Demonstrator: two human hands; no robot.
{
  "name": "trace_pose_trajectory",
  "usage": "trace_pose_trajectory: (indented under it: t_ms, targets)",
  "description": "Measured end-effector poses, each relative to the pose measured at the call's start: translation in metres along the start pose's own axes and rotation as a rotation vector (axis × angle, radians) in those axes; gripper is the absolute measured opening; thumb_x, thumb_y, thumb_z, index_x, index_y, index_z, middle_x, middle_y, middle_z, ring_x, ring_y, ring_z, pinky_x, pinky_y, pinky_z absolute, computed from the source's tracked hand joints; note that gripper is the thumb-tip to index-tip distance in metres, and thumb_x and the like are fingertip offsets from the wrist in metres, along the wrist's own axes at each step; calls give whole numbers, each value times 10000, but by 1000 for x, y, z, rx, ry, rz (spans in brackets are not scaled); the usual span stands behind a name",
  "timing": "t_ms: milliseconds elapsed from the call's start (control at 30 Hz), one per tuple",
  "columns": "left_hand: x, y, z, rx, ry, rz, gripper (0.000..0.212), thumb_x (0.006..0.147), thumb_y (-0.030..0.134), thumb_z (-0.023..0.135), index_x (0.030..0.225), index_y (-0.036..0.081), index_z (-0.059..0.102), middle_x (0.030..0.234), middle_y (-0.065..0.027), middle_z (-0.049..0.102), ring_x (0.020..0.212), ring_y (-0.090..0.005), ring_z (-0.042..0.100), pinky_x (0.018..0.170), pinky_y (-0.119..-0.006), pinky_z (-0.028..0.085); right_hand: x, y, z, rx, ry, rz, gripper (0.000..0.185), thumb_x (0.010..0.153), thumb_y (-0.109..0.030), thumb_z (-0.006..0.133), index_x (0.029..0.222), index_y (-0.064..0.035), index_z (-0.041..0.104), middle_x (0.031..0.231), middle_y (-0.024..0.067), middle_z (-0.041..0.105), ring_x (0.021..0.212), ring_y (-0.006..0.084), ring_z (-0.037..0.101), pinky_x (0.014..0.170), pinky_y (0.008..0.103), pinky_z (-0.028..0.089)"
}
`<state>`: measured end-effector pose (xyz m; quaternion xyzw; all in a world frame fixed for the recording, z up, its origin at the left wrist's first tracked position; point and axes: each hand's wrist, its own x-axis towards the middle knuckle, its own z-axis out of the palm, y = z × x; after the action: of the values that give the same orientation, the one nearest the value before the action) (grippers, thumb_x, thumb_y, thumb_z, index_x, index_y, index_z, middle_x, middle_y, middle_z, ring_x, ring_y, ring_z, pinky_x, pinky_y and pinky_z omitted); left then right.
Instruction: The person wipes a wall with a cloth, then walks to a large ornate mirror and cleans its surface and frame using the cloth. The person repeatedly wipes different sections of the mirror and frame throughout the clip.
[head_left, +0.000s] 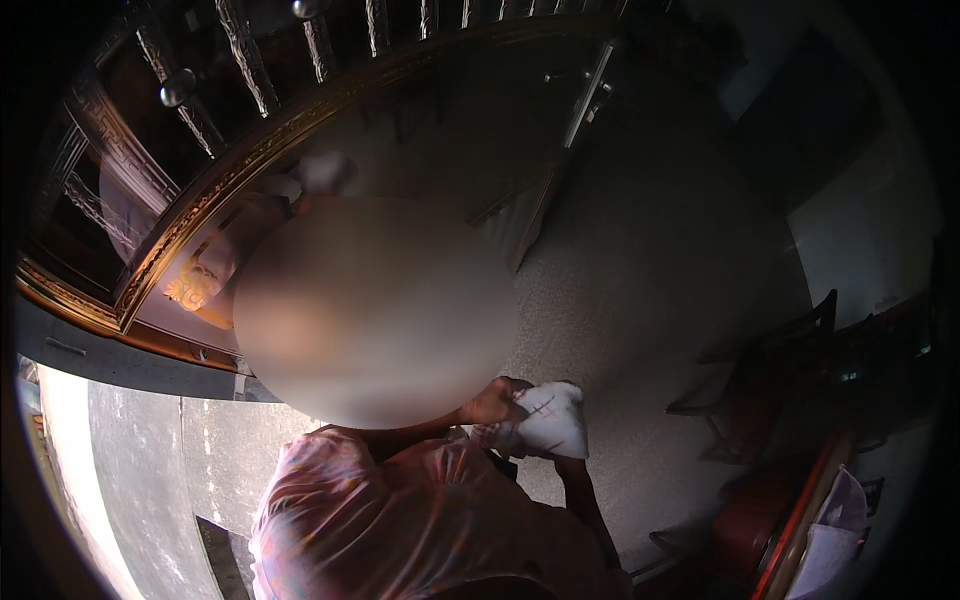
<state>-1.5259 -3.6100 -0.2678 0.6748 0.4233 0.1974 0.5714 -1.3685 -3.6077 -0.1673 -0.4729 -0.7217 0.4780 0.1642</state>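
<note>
My left hand (493, 403) grips the left edge of a bunched white cloth (553, 418) with thin reddish-brown lines on it. The cloth is in front of my pink patterned shirt (420, 517). My right forearm (583, 491) comes up from below to the cloth's lower right side. The cloth hides my right hand, so its fingers do not show. Some darker, patterned fabric hangs beneath my left hand. A large blurred oval covers the area just above and left of my hands.
At the left stands a large door leaf (150, 300) with gilded carved trim and ornate metal bars (247, 60). A bright concrete surface (142, 465) lies below it. To the right are a dark chair (750, 375) and a red-edged tabletop (799, 517) with pale papers or cloths (829, 551).
</note>
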Motion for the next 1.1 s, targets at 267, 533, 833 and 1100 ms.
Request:
trace_pose_trajectory:
  t_ms: [267,533,833,1100]
  targets:
    - [10,80,-76,-35,331,-220,465,729,283,633,1133,72,540,930,-142,627,772,-195,595,698,-333,467,19,84,-29,497,-433,99,229,864,-148,542,1020,17,570,856,52,611,759,98,572,699,246,457]
    - [-20,72,-88,-325,956,-132,364,666,114,666,1005,30,565,845,-48,618,761,-106,554,696,-267,447,224,35,-201,468,482,-304,217,888,-148,517,1053,-22,581,919,51,613,819,90,540,704,207,430]
    - [-40,86,-25,-613,2362,606,310,660,-33,486,965,-7,538,866,-76,592,773,-161,570,722,-266,467,333,-20,-265,-90,451,-1000,230,913,-135,437,934,26,601,903,115,575,847,188,562,773,298,458]
    - [-9,113,-12,-587,2576,630,392,709,-75,473,1075,52,409,994,-74,532,874,-168,547,772,-291,469,366,-33,-268,-493,253,-1122,383,913,-197,396,611,3,522,606,130,558,589,298,534,606,391,412]
